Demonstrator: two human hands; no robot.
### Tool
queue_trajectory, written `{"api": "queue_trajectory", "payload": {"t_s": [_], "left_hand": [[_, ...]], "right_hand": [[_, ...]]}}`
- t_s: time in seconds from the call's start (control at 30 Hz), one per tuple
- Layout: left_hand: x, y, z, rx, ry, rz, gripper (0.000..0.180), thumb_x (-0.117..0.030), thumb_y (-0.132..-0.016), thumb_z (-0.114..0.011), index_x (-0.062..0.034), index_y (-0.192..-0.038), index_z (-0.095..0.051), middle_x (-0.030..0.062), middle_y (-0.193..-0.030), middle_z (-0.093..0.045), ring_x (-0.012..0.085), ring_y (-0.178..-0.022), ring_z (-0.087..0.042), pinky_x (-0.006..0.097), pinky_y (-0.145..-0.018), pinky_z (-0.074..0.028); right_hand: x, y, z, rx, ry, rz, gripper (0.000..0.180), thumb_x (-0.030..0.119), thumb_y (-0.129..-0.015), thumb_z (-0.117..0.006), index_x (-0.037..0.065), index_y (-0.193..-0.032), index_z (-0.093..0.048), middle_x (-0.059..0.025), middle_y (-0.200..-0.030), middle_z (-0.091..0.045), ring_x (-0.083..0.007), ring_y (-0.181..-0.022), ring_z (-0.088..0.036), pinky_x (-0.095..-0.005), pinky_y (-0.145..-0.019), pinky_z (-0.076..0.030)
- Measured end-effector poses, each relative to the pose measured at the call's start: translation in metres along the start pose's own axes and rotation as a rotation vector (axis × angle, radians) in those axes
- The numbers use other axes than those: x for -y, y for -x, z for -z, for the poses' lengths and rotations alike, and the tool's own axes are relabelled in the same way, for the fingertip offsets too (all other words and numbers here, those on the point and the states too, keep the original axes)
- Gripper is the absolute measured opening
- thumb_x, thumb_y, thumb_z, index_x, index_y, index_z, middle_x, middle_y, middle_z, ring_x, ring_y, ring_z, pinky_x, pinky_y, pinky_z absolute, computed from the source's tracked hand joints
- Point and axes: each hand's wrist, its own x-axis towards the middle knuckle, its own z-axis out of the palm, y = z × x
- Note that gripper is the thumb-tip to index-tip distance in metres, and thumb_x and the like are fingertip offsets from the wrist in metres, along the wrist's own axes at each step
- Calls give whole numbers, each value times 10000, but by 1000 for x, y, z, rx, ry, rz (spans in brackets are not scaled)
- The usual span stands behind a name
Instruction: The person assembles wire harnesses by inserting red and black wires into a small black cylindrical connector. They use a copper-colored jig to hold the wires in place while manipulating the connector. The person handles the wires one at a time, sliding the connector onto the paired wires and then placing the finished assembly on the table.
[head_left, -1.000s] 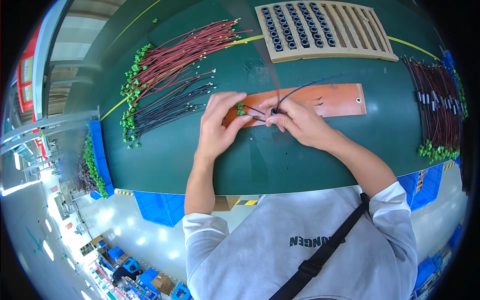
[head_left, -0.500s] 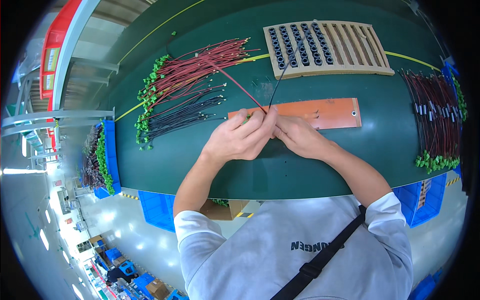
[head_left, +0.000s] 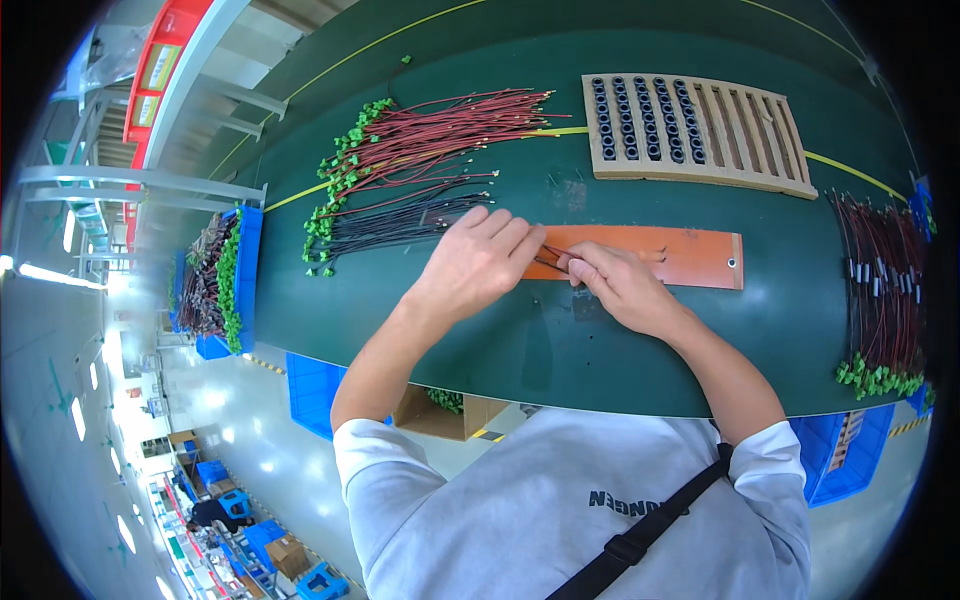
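My left hand [head_left: 480,257] is closed over the left end of the orange board [head_left: 700,258]. My right hand [head_left: 622,287] pinches thin wires [head_left: 547,262] between thumb and fingers in front of the same board. These dark wires span the short gap between my two hands, and their far ends are hidden in my left hand. Just left of my left hand lies a bunch of black wires [head_left: 385,225] with green connectors. Beyond it spreads a larger bunch of red wires [head_left: 450,125], also fitted with green connectors.
On the green table [head_left: 770,350] at the back right, a slotted cardboard tray [head_left: 800,180] holds rows of black rings. Finished-looking red and black wires [head_left: 882,260] lie at the far right. A blue bin [head_left: 250,270] with wires stands at the left edge.
My hands have drawn apart from each other. The red and black wires that stood up from my fingers no longer do; dark wires now stretch between the hands. The whole view has shifted slightly.
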Motion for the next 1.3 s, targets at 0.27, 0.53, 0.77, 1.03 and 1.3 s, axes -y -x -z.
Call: {"api": "queue_trajectory", "payload": {"t_s": [0.27, 0.53, 0.77, 1.03, 1.3], "left_hand": [[45, 28, 4, -159, -161, 151, 314, -7, -739, -656, 5, -1051, -690, 118, -1023, -682, 273, -883, -661, 389, -747, -544], [57, 55, -2, -150, -22, 343, 221, 29, -793, -698, -43, -1001, -702, 95, -952, -659, 317, -835, -685, 424, -690, -561], [44, 66, -7, 39, 82, 568, 112, -73, -844, -734, -48, -952, -717, 103, -902, -624, 371, -790, -656, 474, -667, -512], [40, 63, -9, -89, 74, 598, 88, -16, -856, -728, -6, -941, -707, 96, -913, -651, 318, -772, -698, 416, -669, -551], [-24, 24, -47, -364, 1819, 743, 171, 67, -908, -697, 14, -1066, -656, 115, -1005, -713, 212, -869, -743, 326, -799, -625]], "right_hand": [[3, 0, 3, 26, -22, -85, 227, 201, -1087, -477, 2, -1054, -582, -135, -897, -681, -318, -847, -675, -406, -774, -511], [-6, 1, -5, -146, -36, 1, 217, 181, -1068, -528, -15, -1031, -614, -99, -812, -624, -217, -703, -649, -362, -678, -504], [-5, -7, -6, -146, -19, -98, 255, 202, -1045, -579, -31, -992, -665, -83, -785, -600, -170, -630, -621, -327, -624, -480], [-21, -6, -12, -170, 39, -26, 254, 219, -1033, -615, -22, -1045, -694, -76, -808, -660, -127, -605, -604, -291, -568, -460], [-11, -13, 7, -165, -669, -402, 261, 216, -1050, -606, -38, -1061, -668, -53, -835, -668, -97, -657, -653, -240, -603, -537]]}}
